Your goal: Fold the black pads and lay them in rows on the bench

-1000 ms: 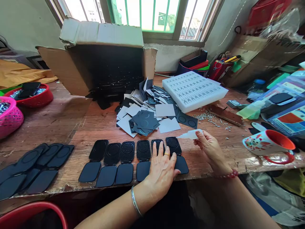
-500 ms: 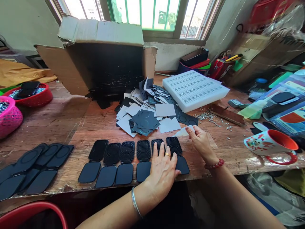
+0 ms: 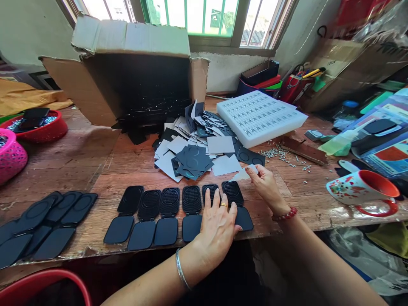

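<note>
Along the table's front edge lies a row of several opened hinged black cases [image 3: 169, 202], ribbed halves away from me and smooth halves towards me. My left hand [image 3: 218, 223] lies palm down with fingers spread over one case [image 3: 209, 191] near the row's right end, hiding most of its near half. My right hand [image 3: 267, 187] pinches a small whitish squeeze bottle [image 3: 242, 174], its narrow tip pointing left, just above the far edge of the rightmost case [image 3: 232, 193]. Whether the tip touches that case, I cannot tell.
Beyond the row, black and white square cards [image 3: 194, 159] spill from a cardboard box [image 3: 197, 80]. A white foam tray [image 3: 255, 119] stands behind small metal bits [image 3: 277, 155]. A mug [image 3: 347, 191] is at right; stacked black cases [image 3: 54, 242] and a red basket [image 3: 57, 127] are at left.
The view has shifted slightly. My right hand and the squeeze bottle appear a touch higher; my left hand stays spread on the same case.
</note>
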`<state>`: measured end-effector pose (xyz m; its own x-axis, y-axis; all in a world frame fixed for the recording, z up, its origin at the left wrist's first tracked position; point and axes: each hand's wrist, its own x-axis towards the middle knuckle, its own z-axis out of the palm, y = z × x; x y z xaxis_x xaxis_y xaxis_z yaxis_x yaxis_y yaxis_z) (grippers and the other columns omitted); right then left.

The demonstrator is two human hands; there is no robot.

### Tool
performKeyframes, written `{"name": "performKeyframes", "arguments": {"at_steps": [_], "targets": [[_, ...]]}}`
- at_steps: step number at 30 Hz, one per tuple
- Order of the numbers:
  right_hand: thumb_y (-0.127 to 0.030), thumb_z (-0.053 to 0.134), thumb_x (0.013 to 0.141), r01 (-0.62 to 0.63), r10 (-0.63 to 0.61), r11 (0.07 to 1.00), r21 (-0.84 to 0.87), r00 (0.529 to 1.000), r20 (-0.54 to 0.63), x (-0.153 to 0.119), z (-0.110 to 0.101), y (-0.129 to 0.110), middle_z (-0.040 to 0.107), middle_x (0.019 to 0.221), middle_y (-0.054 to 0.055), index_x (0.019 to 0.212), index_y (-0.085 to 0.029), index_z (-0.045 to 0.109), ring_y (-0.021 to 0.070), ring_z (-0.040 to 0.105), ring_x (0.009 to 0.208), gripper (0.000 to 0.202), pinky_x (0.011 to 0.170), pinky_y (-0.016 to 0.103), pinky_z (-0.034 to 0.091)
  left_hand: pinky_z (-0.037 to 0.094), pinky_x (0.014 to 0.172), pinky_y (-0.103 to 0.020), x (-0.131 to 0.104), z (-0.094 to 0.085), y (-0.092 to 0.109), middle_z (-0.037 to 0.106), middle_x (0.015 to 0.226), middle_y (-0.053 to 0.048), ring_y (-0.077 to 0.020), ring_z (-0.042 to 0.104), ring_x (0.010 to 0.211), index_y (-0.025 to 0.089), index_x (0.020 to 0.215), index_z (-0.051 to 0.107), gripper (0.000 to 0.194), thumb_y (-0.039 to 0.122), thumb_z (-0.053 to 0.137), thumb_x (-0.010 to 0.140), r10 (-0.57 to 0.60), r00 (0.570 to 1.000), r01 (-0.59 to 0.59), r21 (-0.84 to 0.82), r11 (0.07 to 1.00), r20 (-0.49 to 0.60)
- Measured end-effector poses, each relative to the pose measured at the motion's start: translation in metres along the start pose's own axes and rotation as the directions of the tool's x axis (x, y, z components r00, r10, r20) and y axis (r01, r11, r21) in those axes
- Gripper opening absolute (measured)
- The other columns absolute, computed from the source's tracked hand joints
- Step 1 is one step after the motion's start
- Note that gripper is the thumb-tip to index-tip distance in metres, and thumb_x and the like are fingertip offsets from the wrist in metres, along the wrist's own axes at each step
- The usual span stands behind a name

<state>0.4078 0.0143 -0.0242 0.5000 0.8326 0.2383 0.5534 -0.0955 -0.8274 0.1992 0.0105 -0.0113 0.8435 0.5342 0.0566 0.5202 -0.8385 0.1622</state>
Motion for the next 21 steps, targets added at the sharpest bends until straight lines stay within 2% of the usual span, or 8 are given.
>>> {"name": "performKeyframes", "arguments": {"at_steps": [11,21], "targets": [[-0.06,0.055,0.084,0.037,-0.037,0.999,-0.031,0.999,-0.005,-0.001,0.001,-0.011,0.043,0.056,-0.004,0.066,-0.023,0.049,0.013,0.036,0.052,0.042,0.049,0.027,0.028,0.03,0.113,-0.064,0.0,-0.007,0.002,0.059,0.137,-0.018,-0.0401,0.043,0.137,0.018,0.128,0.063,0.055,0.052,0.067,0.085,-0.002,0.999,0.001,0.037,0.999,0.041],[-0.053,0.057,0.083,0.037,-0.041,0.996,-0.076,0.998,-0.052,-0.004,-0.001,-0.009,0.046,0.057,-0.003,0.07,-0.022,0.053,0.0143,0.04,0.053,0.034,0.053,0.028,0.031,0.027,0.115,-0.063,0.0,-0.002,0.001,0.058,0.138,-0.019,-0.0397,0.041,0.138,0.018,0.131,0.06,0.058,0.053,0.066,0.086,-0.011,0.999,0.01,0.017,1.0,0.047]]}}
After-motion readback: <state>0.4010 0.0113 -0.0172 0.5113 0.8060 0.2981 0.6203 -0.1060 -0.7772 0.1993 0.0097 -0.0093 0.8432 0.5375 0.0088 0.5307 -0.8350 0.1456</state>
